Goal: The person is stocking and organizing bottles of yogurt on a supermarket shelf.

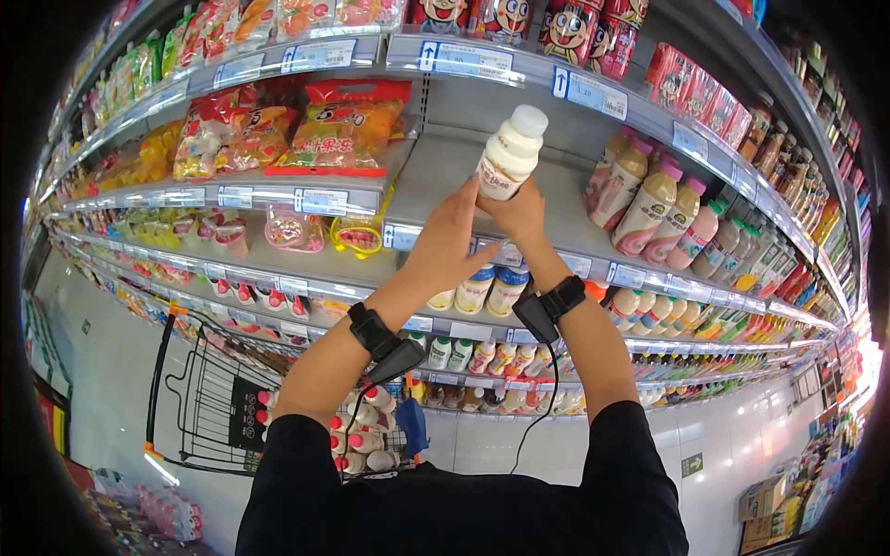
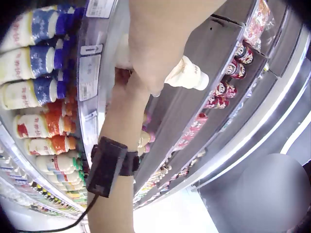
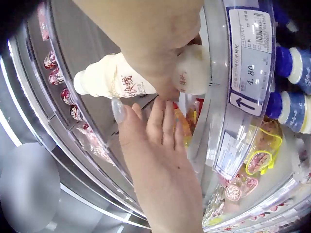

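A white plastic drink bottle point(image 1: 511, 153) with a white cap and red lettering is held up, tilted, before the middle shelf. My right hand point(image 1: 521, 215) grips its lower part, with the fingers wrapped round it in the right wrist view. Beside it, my left hand point(image 3: 155, 150) reaches toward the bottle point(image 3: 129, 80) with fingers mostly extended, one fingertip right at its side. The left wrist view shows the left hand point(image 2: 158, 43) large at the top, covering much of the bottle point(image 2: 187, 75). Each wrist wears a black strapped device.
Pink-capped bottles point(image 1: 646, 208) stand to the right on the same shelf, and candy bags point(image 1: 343, 130) lie to the left. Blue-capped bottles point(image 1: 475, 289) line the shelf below. A shopping cart point(image 1: 199, 394) with several bottles stands at lower left. Price-tag rails point(image 1: 464, 60) edge the shelves.
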Tool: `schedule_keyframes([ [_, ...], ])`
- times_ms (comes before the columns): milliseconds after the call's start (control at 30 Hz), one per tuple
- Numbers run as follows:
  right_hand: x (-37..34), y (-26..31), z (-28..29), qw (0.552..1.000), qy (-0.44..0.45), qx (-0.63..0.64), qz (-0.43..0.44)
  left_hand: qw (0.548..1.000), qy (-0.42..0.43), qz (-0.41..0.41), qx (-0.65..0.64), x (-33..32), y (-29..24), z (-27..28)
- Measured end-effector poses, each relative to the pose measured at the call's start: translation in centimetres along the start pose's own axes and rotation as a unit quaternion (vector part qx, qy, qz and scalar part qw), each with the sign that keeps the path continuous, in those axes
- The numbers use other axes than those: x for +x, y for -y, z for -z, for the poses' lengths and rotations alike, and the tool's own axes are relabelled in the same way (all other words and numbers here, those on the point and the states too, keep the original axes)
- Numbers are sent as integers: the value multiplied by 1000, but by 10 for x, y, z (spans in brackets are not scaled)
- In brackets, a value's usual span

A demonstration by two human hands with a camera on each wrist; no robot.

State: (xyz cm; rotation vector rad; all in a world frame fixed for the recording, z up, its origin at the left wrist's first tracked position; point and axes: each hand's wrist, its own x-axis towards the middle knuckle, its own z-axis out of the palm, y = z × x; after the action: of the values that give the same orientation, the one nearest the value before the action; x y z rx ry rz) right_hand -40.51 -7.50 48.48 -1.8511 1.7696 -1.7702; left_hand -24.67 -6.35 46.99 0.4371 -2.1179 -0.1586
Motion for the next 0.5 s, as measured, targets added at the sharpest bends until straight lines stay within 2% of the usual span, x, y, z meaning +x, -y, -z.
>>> schedule_keyframes([
  [133,14,-21,-11,998,56,-24,-26,997,9,25,75,-1,29,-13],
  [200,18,-28,-16,996,80,-16,-42,997,18,42,60,0,37,-15],
  [400,31,-53,-32,973,156,159,-55,997,-20,80,2,5,48,-16],
  [500,33,-47,-36,966,164,188,-66,993,-25,113,-23,8,47,-20],
])
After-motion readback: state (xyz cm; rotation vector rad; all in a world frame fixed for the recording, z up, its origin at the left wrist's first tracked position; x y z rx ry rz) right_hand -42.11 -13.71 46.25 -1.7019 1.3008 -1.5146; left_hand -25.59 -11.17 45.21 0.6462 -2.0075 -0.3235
